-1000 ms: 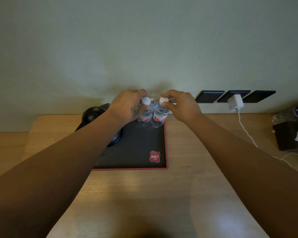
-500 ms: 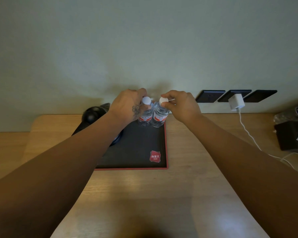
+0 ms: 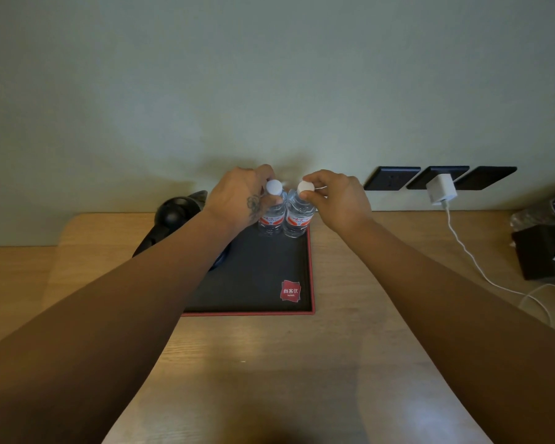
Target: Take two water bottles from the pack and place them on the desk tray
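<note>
Two clear water bottles with white caps and red labels stand upright side by side at the far right corner of the black, red-edged desk tray (image 3: 269,302). My left hand (image 3: 241,200) grips the neck of the left bottle (image 3: 271,219), its fingers around the cap. My right hand (image 3: 337,197) pinches the cap of the right bottle (image 3: 298,221). Both bottle bases rest on the tray or sit just above it; I cannot tell which. No pack is in view.
A black kettle (image 3: 173,216) stands on the tray's left side, partly behind my left forearm. On the wall, a white charger (image 3: 441,189) is plugged into black sockets, and its cable trails across the wooden desk. A dark box (image 3: 545,251) and a plastic bottle (image 3: 545,213) sit far right.
Almost nothing has moved. Both hands stay on the bottle caps, and the view has shifted only slightly.
</note>
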{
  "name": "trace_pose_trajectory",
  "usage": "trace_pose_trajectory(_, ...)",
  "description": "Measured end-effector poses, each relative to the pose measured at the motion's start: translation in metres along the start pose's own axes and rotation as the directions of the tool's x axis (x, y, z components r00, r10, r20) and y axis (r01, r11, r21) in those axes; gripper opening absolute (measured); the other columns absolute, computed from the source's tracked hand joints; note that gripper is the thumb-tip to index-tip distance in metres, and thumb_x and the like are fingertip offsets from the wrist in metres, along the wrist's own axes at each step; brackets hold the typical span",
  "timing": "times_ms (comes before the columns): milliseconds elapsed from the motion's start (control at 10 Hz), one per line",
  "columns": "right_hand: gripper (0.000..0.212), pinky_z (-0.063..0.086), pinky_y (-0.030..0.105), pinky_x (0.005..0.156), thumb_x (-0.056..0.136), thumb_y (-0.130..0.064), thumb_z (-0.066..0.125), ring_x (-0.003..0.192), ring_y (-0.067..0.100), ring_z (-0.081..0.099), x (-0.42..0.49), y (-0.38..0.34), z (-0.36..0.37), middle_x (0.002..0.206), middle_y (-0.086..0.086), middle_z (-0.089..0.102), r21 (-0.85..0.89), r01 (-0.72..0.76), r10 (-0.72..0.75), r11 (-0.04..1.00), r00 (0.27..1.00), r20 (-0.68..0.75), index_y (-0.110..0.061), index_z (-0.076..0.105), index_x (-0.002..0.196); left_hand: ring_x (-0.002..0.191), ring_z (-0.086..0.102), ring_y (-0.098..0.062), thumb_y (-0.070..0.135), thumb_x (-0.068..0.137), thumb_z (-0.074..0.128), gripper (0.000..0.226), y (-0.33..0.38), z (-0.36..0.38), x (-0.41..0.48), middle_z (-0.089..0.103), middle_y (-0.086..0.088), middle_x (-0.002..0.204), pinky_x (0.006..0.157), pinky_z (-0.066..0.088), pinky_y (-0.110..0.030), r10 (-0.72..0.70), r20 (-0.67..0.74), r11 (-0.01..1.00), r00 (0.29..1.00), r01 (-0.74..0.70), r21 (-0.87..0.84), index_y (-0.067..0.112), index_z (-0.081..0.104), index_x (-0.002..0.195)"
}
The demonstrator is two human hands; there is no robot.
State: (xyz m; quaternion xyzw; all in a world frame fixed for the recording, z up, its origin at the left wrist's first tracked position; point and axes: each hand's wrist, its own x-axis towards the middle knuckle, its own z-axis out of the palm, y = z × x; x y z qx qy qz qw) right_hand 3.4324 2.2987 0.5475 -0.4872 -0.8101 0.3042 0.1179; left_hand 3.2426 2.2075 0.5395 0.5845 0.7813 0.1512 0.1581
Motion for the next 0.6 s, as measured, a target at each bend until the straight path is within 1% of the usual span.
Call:
trace_pose_trajectory(100,0.034,0.06,0.038,0.099,0.095,-0.026,0.078,0.111,0.02,0.077,-0.001,0.003,0.001,0.125,0.005,0.08,0.007,-0.002,0.002,1.0,1.0,-0.006,-0.02,0.075,0.128,0.097,0.075,-0.036,0.041,0.098,0.077,0.04,0.002,0.002,0.0,0.081,-0.013,0.105,0.083,0.063,-0.052,-0.002,0.0,1.0,1.0,0.002,0.001,0.016,0.066,0.128)
trace_pose_trajectory(200,0.035,0.06,0.041,0.101,0.097,-0.028,0.075,0.114,0.02,0.076,-0.006,0.003,0.003,0.127,0.005,0.079,0.043,-0.018,0.019,0.999,1.0,-0.007,-0.022,0.073,0.131,0.1,0.074,-0.037,0.041,0.1,0.075,0.042,0.003,0.002,-0.003,0.08,-0.014,0.11,0.085,0.062,-0.052,-0.006,0.006,1.0,1.0,0.006,0.008,0.016,0.064,0.131)
trace_pose_trajectory(300,0.042,0.06,0.043,0.102,0.1,-0.035,0.071,0.12,0.019,0.072,-0.012,0.005,0.004,0.135,0.001,0.075,0.061,0.011,-0.011,0.998,1.0,-0.003,-0.025,0.065,0.14,0.103,0.073,-0.037,0.042,0.1,0.074,0.048,0.002,0.002,-0.009,0.077,-0.014,0.117,0.086,0.062,-0.052,0.015,-0.014,1.0,1.0,-0.015,-0.024,0.018,0.059,0.138)
trace_pose_trajectory(400,0.063,0.054,0.047,0.11,0.099,-0.047,0.068,0.135,0.022,0.062,-0.025,0.005,0.002,0.153,-0.001,0.062,0.023,0.032,-0.033,0.999,0.999,0.028,-0.027,0.048,0.155,0.111,0.071,-0.038,0.05,0.1,0.071,0.062,-0.002,0.001,-0.022,0.072,-0.013,0.131,0.089,0.061,-0.05,0.028,-0.029,0.999,0.999,-0.029,-0.035,0.021,0.05,0.149)
trace_pose_trajectory(500,0.08,0.045,0.047,0.118,0.093,-0.061,0.068,0.149,0.022,0.048,-0.037,0.003,-0.006,0.163,-0.003,0.05,-0.054,0.043,-0.042,0.998,0.999,0.027,-0.031,0.038,0.161,0.12,0.067,-0.039,0.057,0.101,0.064,0.066,-0.004,-0.005,-0.035,0.068,-0.014,0.138,0.089,0.056,-0.048,0.095,-0.1,0.995,0.99,-0.097,-0.016,0.02,0.049,0.153)
trace_pose_trajectory(600,0.091,0.039,0.046,0.123,0.09,-0.069,0.066,0.155,0.022,0.039,-0.053,-0.003,-0.018,0.169,-0.002,0.042,-0.126,0.084,-0.082,0.988,0.996,0.024,-0.032,0.031,0.165,0.13,0.062,-0.039,0.06,0.099,0.063,0.07,-0.002,-0.021,-0.048,0.066,-0.013,0.145,0.099,0.054,-0.051,0.142,-0.12,0.99,0.983,-0.138,0.04,0.018,0.05,0.154)
